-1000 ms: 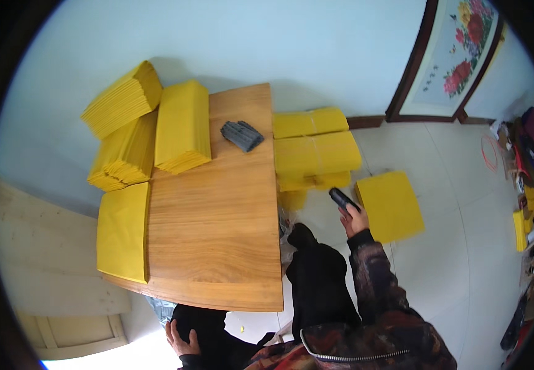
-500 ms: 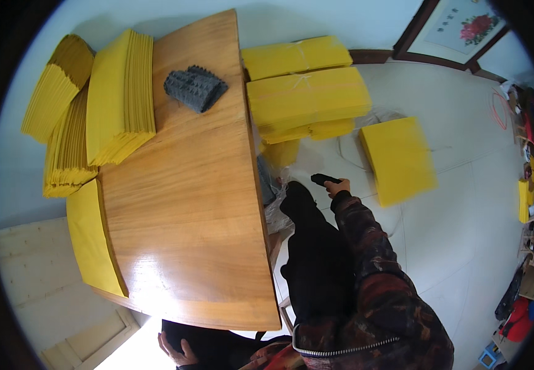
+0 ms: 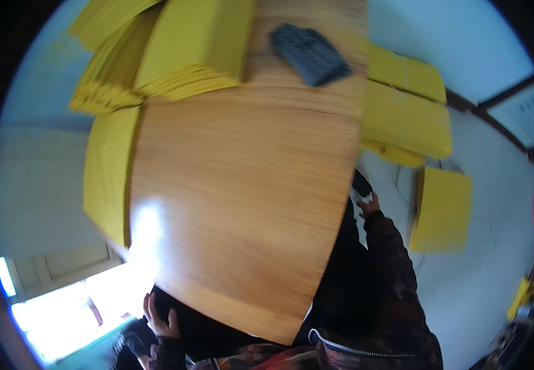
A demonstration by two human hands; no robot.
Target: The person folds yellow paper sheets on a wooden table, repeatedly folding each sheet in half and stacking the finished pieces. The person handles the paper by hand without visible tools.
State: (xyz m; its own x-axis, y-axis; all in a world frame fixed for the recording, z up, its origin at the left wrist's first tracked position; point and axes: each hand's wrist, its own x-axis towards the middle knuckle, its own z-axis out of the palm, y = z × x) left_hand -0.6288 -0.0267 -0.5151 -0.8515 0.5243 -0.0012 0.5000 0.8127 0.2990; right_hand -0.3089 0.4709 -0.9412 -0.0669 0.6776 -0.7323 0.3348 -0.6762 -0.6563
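My right hand (image 3: 368, 205) is closed around a black elongated object (image 3: 361, 184) whose kind I cannot make out. It is beside the right edge of the wooden table (image 3: 236, 185), lower than the tabletop. At the table's near left corner, my left hand (image 3: 163, 319) rests by my black-clad leg with its fingers spread and nothing in them. On the tabletop lie a folded dark grey ridged cloth-like bundle (image 3: 311, 54), stacks of yellow folded sheets (image 3: 196, 49) at the far left, and a flatter yellow sheet pile (image 3: 110, 176) along the left edge.
Tied yellow bundles (image 3: 405, 114) are piled beyond the table's right side. Another yellow stack (image 3: 442, 209) stands on the pale floor (image 3: 482, 271). A bright doorway or window (image 3: 76, 314) is at lower left, and a framed picture (image 3: 525, 114) leans at far right.
The view has swung left, so the table and bundles sit farther right. My right hand, still gripping the black object, is now closer to the table edge. More of my left hand shows.
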